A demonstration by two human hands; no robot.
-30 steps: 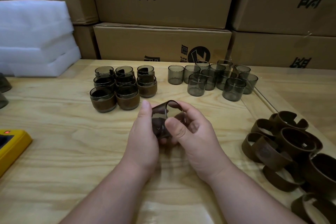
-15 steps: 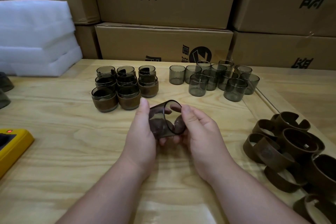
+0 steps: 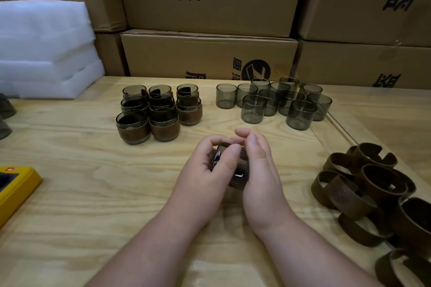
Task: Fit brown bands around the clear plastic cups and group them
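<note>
Cup held at frame centre; banding step not yet begun.

Both hands meet at centre frame over the surface [image 3: 70, 205]. The left hand [image 3: 205, 170] has fingers and thumb curled round a clear cup [image 3: 238, 177]; the right hand [image 3: 258, 165] cups its far side with fingers loosely bent, though whether they truly grip it is hard to tell, the cup being mostly hidden. No band appears on this cup. Banded cups [image 3: 158, 112] stand grouped at upper left of centre; bare cups [image 3: 275, 102] at upper right of centre; loose brown bands [image 3: 373, 184] are heaped at right edge. Judged next: one hand must free itself, reach right for a band, spread it and slide it on.
</note>
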